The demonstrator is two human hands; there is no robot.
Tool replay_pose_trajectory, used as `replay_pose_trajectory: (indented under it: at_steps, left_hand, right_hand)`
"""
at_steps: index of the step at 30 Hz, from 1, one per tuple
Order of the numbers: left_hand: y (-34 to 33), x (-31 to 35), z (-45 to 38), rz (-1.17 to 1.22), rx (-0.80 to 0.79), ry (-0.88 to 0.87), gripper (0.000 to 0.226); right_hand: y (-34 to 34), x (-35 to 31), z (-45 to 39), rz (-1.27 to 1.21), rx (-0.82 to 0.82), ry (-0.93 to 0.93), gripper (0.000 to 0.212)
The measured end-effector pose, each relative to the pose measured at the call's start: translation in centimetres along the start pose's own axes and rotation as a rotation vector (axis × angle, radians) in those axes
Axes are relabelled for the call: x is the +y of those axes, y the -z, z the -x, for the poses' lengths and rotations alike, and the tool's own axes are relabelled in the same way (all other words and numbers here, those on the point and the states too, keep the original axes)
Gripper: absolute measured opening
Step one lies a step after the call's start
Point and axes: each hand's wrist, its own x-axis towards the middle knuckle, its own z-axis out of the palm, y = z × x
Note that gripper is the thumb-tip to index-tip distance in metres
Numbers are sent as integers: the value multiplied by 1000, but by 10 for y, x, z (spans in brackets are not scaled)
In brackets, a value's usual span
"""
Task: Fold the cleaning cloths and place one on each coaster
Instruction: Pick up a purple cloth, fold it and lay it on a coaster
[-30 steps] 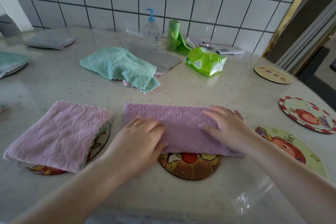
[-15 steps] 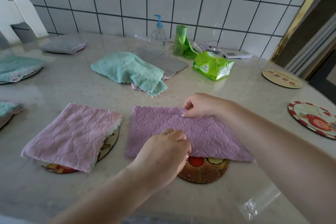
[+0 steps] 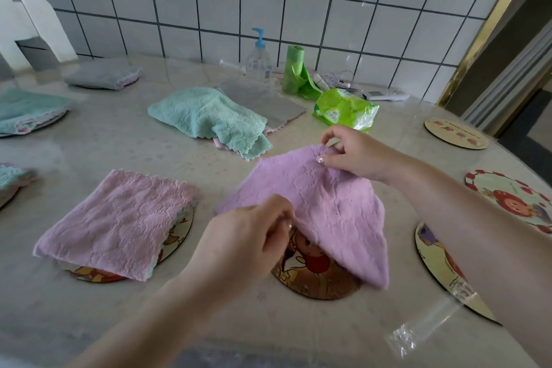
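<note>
1. currently, left hand (image 3: 248,236) and right hand (image 3: 355,155) each pinch an edge of the purple cloth (image 3: 328,203), lifted mid-fold over the centre coaster (image 3: 313,281).
2. done: pink cloth (image 3: 119,218) lies folded on its coaster; three more folded cloths sit on coasters at far left.
3. left: teal cloth (image 3: 206,116) and grey cloth (image 3: 263,101) lie unfolded on the bench (image 3: 119,146); three coasters at right are bare.
</note>
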Motion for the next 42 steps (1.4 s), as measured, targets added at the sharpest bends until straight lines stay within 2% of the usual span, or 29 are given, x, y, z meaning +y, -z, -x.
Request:
replay_pose_trajectory:
  at_steps: [3, 5, 8, 10, 11, 13, 15, 16, 18, 20, 23, 26, 30, 34, 36, 37, 38, 40, 42]
  left_hand:
    - [3, -7, -2, 170, 43, 88, 13]
    - [4, -9, -4, 347, 74, 170, 10]
    - [8, -3, -13, 795, 133, 377, 11]
    - [10, 2, -20, 1024, 105, 457, 12]
    - [10, 1, -22, 1029, 79, 437, 15]
    - [8, -1, -29, 993, 2, 367, 37]
    - [3, -7, -37, 978, -62, 393, 58]
    - [1, -9, -42, 991, -90, 444, 61]
    - [1, -9, -49, 1006, -178, 561, 50]
    - [-1, -10, -52, 992, -307, 598, 40]
    - [-3, -16, -47, 1003, -367, 661, 53]
    - [-2, -19, -34, 1009, -395, 717, 49]
    - [9, -16, -14, 1062, -549, 729, 34]
    - [12, -18, -4, 1071, -546, 750, 31]
    - [12, -21, 1, 1053, -547, 711, 39]
    - [12, -24, 5, 980, -542, 630, 45]
    - [12, -26, 8, 804, -520, 491, 50]
    - [12, -30, 13, 287, -395, 124, 50]
    - [13, -29, 14, -96, -285, -120, 45]
  right_hand:
    - [12, -4, 9, -123, 48, -2, 23]
    - [17, -11, 17, -211, 16, 5, 25]
    - [22, -18, 30, -324, -106, -20, 34]
    - [22, -19, 38, -353, -161, -28, 39]
    - [22, -18, 41, -344, -156, -14, 44]
    - [22, -14, 46, -345, -111, 14, 53]
    - [18, -8, 52, -404, -75, -25, 58]
    - [15, -4, 54, -420, -65, -69, 59]
    - [4, 5, 55, -393, -56, -171, 59]
    - [-7, 14, 57, -383, -58, -256, 58]
    - [-15, 19, 66, -456, -74, -318, 55]
    - [-15, 25, 83, -493, -107, -309, 48]
    - [-15, 33, 106, -506, -239, -283, 42]
    - [-10, 33, 119, -612, -345, -289, 52]
    - [-11, 33, 126, -634, -368, -296, 54]
    - [-12, 32, 129, -618, -370, -307, 49]
    - [-13, 30, 132, -583, -374, -320, 40]
    - [-17, 28, 138, -485, -376, -341, 28]
    - [-18, 26, 144, -385, -354, -334, 32]
